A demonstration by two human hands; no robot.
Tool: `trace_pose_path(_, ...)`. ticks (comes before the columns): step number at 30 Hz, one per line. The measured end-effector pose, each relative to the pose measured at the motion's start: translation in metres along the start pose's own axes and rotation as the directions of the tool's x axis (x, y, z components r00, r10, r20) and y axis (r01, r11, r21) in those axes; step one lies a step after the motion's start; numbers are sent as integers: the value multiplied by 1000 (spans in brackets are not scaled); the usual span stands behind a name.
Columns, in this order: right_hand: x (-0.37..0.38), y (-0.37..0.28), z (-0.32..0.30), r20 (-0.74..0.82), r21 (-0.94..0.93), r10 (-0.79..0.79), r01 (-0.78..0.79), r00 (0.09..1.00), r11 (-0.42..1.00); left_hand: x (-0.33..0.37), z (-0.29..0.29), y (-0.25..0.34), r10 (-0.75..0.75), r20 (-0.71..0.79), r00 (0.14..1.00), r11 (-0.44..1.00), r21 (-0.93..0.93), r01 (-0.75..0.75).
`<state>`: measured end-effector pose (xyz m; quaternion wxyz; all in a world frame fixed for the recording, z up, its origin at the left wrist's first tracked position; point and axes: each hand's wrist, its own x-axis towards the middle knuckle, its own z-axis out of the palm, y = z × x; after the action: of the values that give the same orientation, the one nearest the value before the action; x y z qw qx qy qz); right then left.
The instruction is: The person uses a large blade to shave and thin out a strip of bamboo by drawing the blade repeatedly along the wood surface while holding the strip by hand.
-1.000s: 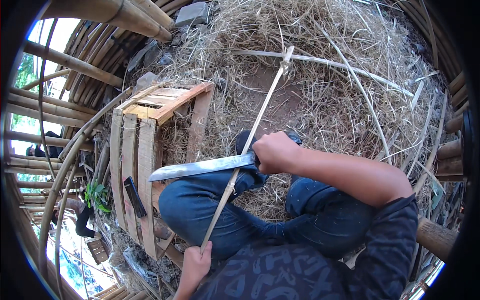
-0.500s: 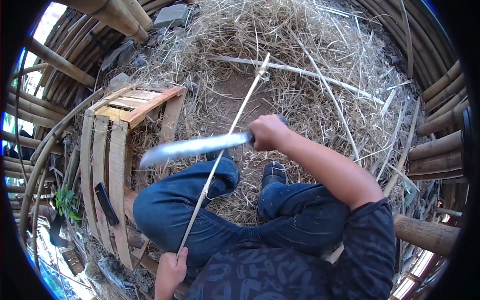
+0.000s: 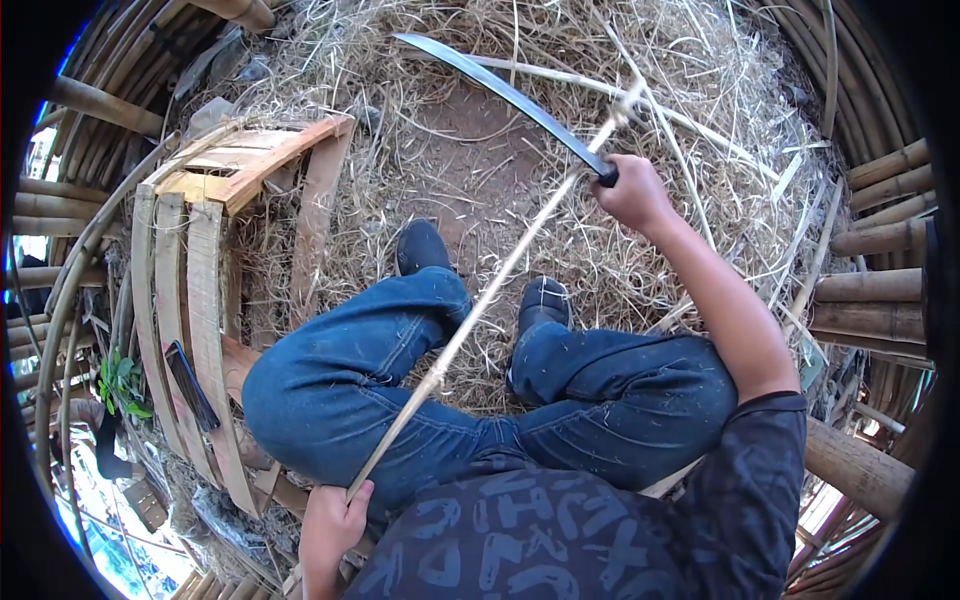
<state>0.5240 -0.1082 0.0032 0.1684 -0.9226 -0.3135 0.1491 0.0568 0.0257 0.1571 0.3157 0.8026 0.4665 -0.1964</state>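
My right hand (image 3: pixel 634 192) is closed round the dark handle of a machete (image 3: pixel 510 97), out over the straw in front of my right knee. Its long, slightly curved blade points away and to the left. A thin, pale bamboo stick (image 3: pixel 492 290) slants from my lap toward the far right, with knots along it and a blurred far end. Beside my left hip, my left hand (image 3: pixel 334 520) is closed on the stick's near end. The blade crosses the stick close to the handle; whether they touch I cannot tell.
Dry straw and bamboo shavings (image 3: pixel 740 130) cover the ground, with bare earth (image 3: pixel 480 150) in the middle. A wooden slatted crate (image 3: pixel 207 300) at my left has a phone (image 3: pixel 192 385) on its side. Long bamboo strips (image 3: pixel 690 125) lie at right. Bamboo poles (image 3: pixel 870 290) stand around.
My right hand has moved outward and to the right, swinging the blade from pointing left to pointing away. The stick's far end has shifted right; my left hand stays near my hip.
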Motion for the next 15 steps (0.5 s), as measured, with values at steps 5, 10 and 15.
trace_pose_path(5,-12,-75,5,233,276,-128,60,964,959,-11,11,-4,-68,-48,997,994,-85,64)
trace_pose_path(10,-43,-122,20,240,169,-363,330,900,929,-17,16,-9,-77,-99,992,990,-123,64)
trace_pose_path(15,-31,-111,23,391,40,-306,316,868,948,-20,7,-14,-97,48,994,989,-104,102)
